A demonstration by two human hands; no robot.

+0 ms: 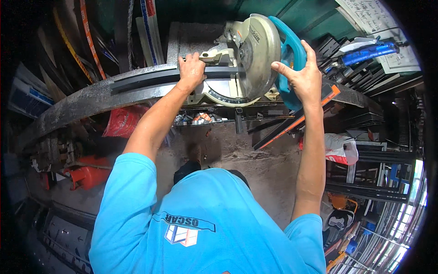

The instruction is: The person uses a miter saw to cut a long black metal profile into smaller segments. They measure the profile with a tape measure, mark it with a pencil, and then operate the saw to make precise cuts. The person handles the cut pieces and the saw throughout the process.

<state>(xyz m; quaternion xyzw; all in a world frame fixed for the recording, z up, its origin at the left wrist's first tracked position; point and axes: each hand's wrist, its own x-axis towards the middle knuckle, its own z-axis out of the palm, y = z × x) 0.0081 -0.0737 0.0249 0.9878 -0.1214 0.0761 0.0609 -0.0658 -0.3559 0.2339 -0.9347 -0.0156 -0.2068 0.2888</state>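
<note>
A mitre saw (260,55) with a pale round blade guard and a teal body stands on the bench. A long dark metal bar (150,81) lies along its fence and reaches off to the left. My left hand (191,72) is closed over this bar, left of the blade guard, with its fingers at the fence. My right hand (303,78) is at the teal handle (289,39) on the saw's right side, thumb and index finger apart. Its other fingers are mostly hidden, but the palm covers part of the handle. The blade's lower edge is hidden by the guard.
The long metal bench (82,101) runs across in front of me. An orange-edged strip (296,121) slants below the saw on the right. A red gas cylinder (89,176) lies at left. Long strips lean on the back wall; racked profiles (369,189) fill the right.
</note>
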